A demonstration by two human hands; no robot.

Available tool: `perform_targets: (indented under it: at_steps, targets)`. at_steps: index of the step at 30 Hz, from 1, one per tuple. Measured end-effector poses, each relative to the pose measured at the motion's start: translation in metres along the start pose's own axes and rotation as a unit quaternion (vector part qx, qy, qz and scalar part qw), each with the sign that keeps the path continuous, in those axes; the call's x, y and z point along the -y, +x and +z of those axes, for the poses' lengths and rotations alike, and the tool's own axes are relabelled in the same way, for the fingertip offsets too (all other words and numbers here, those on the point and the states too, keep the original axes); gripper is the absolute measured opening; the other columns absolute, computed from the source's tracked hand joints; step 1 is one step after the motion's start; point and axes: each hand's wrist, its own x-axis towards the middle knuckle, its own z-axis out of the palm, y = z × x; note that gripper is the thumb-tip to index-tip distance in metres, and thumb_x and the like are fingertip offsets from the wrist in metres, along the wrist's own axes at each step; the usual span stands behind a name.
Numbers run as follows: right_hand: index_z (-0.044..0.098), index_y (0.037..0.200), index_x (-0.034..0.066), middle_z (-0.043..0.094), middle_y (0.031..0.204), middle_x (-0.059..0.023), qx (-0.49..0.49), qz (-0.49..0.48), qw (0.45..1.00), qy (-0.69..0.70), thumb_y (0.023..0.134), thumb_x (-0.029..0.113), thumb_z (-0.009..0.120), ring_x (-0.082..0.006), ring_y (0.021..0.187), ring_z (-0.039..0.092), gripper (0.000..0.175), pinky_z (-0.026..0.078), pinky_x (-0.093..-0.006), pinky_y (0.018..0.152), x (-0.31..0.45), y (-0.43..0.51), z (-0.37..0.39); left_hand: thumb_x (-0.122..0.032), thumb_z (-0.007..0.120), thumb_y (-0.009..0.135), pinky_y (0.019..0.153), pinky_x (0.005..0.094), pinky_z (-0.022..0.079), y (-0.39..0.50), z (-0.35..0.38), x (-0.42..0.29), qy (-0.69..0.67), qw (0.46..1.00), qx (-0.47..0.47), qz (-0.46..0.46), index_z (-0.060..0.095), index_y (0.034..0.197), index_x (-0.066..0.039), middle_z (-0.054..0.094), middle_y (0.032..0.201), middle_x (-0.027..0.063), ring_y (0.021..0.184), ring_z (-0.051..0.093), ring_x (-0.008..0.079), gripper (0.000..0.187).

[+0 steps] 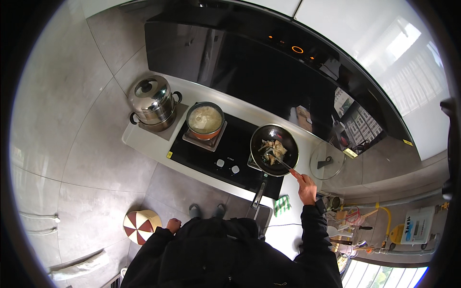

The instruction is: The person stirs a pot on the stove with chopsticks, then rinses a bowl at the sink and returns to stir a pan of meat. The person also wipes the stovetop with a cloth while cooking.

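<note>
My right hand [306, 186] grips the handle of a metal cooking utensil [282, 162], whose head rests among pale, browned pieces of food [276, 148] in a dark wok [261, 162]. The wok sits on the right burner of a black gas hob [201, 162], its handle [258, 196] pointing towards my body. On the left burner stands an orange pot [206, 136] of cloudy, pale liquid. My left hand [174, 225] hangs low by my body with its fingers curled, near a red-and-cream round stool [143, 226]; nothing shows in it.
A lidded stainless steel steamer pot [153, 104] stands left of the hob. A glass lid [327, 162] lies to the wok's right. A green checked cloth [282, 205] is on the counter [288, 223] beside the sink [265, 216]. A black range hood [252, 72] overhangs behind the burners.
</note>
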Motion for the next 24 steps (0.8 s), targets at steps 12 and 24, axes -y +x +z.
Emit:
perform_targets:
  at_steps: [12, 24]
  targets:
    - [0.074, 0.139, 0.0245, 0.067, 0.093, -0.0081, -0.022, 0.062, 0.998, 0.019, 0.091, -0.006, 0.066, -0.0303, 0.086, 0.071, 0.058, 0.059, -0.0431, 0.071, -0.014, 0.014, 0.042, -0.025, 0.068, 0.093, 0.072, 0.0452, 0.062, 0.005, 0.007, -0.010, 0.005, 1.000, 0.004, -0.015, 0.079, 0.095, 0.005, 0.079, 0.085, 0.0186, 0.077, 0.078, 0.0302, 0.032]
    - [0.064, 0.150, 0.0257, 0.067, 0.098, -0.0079, -0.049, 0.165, 0.982, -0.079, 0.098, 0.000, 0.062, -0.0307, 0.086, 0.072, 0.058, 0.061, -0.0440, 0.068, 0.008, 0.011, 0.066, -0.030, 0.067, 0.090, 0.079, 0.0490, 0.062, -0.009, 0.002, 0.024, 0.245, 0.941, -0.018, 0.232, 0.079, 0.088, -0.002, 0.079, 0.083, 0.0184, 0.083, 0.078, 0.0361, 0.031]
